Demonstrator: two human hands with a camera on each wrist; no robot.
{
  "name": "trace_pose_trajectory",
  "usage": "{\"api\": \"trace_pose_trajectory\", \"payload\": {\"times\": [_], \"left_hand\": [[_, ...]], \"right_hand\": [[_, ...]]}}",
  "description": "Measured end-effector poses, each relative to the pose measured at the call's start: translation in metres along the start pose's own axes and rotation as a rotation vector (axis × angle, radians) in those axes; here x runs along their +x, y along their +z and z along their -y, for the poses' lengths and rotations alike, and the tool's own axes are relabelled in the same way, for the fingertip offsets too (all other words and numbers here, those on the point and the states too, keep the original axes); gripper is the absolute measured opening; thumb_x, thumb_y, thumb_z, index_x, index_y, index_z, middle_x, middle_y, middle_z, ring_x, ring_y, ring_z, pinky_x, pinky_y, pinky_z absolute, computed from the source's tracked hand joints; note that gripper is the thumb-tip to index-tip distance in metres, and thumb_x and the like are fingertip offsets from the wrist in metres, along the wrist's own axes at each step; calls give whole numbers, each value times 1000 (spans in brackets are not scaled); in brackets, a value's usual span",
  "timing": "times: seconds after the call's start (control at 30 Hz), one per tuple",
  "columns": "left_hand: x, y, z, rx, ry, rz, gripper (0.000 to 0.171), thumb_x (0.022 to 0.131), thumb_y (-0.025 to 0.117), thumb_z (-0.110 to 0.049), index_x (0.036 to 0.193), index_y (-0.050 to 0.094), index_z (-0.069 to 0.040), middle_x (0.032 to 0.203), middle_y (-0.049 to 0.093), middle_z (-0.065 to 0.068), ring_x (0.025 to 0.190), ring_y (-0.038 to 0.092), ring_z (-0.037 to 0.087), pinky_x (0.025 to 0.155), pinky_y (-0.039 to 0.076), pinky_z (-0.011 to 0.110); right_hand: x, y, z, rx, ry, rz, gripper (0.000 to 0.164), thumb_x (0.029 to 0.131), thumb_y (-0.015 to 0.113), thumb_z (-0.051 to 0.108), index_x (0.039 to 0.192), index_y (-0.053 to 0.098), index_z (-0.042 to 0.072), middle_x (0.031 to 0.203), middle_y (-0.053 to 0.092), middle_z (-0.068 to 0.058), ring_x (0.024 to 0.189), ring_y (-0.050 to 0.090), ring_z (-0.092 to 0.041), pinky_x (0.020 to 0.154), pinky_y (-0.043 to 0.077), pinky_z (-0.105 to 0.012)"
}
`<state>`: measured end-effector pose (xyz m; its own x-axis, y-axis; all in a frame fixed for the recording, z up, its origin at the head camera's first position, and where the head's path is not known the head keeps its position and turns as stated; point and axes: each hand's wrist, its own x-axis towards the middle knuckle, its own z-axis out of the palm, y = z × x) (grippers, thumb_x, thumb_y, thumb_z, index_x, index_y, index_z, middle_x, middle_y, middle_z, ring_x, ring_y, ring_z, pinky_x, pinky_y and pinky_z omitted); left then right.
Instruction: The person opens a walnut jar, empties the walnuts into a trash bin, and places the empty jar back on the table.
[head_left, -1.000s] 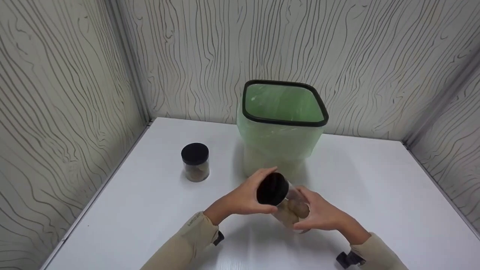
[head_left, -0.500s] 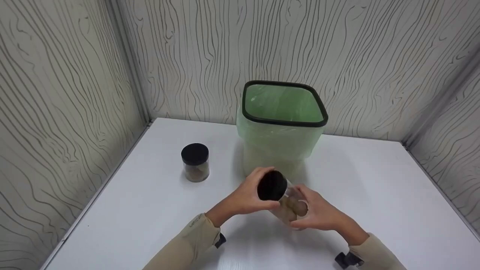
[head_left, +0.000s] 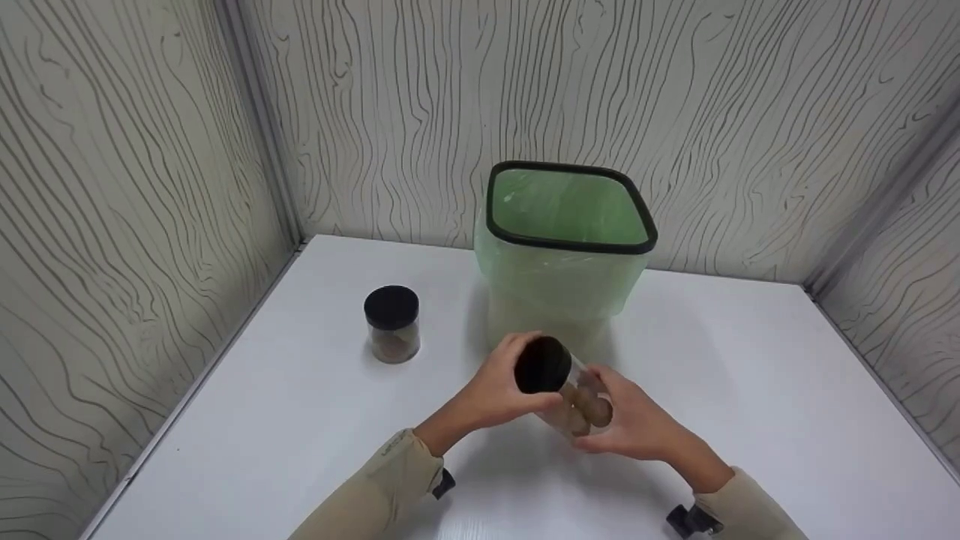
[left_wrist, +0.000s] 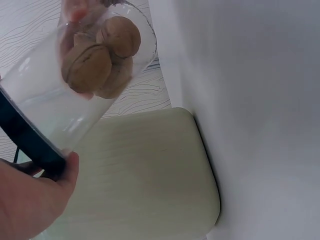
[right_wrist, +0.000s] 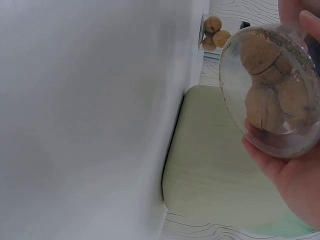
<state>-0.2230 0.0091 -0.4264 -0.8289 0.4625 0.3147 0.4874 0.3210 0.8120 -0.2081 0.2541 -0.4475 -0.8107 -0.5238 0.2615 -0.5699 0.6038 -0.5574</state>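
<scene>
1. Left arm [head_left: 351,504]: beige-sleeved, it enters at the bottom edge, left of centre, and slants up toward the right. The left cuff [head_left: 409,456] carries dark lettering, too small to read; the left wrist [head_left: 441,430] is bare beyond it.
2. Left hand [head_left: 493,391]: a wide C-shaped grip — fingers [head_left: 517,342] arched over the far side, left thumb [head_left: 541,403] stretched along the near side.
3. Right arm [head_left: 756,510]: also beige-sleeved, slanting in from the lower right, with the right wrist [head_left: 703,463] bare.
4. Right hand [head_left: 634,421]: curved in a grip facing the left one — slightly lower, right thumb [head_left: 596,442] nearest the wearer. The hands are near each other.
</scene>
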Motion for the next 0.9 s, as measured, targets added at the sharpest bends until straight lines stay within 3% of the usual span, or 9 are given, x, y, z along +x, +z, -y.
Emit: {"api": "trace_pose_trajectory", "payload": {"times": [0.23, 0.6, 0.73, 0.9], "left_hand": [[-1, 4, -3, 17, -84, -42, 82, 75, 74, -48, 142, 39, -17, 131, 44, -1, 110, 46, 14, 92, 44, 34], [0, 8, -7, -5, -99, -101, 84, 77, 70, -53, 142, 37, -12, 131, 43, 2, 110, 45, 16, 93, 44, 37], [-2, 6, -9, 1, -116, -78, 92, 76, 70, -56, 146, 31, -11, 139, 38, 5, 117, 43, 18, 98, 40, 41], [-4, 0, -11, -1, -103, -7, 98, 75, 74, -51, 150, 23, -13, 148, 30, 5, 127, 37, 19, 103, 34, 46]], "right_hand": [[1, -1, 4, -54, 14, -34, 88, 64, 82, 53, 128, 44, 6, 118, 54, 2, 105, 53, -12, 87, 49, -41], [1, 3, 4, -116, 9, -106, 93, 62, 78, 61, 129, 42, 6, 116, 53, 3, 98, 53, -9, 81, 51, -35], [1, 2, 2, -92, -1, -100, 90, 63, 81, 56, 129, 42, 8, 118, 53, 4, 101, 54, -10, 82, 51, -37], [0, -3, -2, 45, 10, -36, 87, 66, 84, 44, 134, 39, 13, 126, 51, 5, 112, 53, -14, 88, 48, -42]]}}
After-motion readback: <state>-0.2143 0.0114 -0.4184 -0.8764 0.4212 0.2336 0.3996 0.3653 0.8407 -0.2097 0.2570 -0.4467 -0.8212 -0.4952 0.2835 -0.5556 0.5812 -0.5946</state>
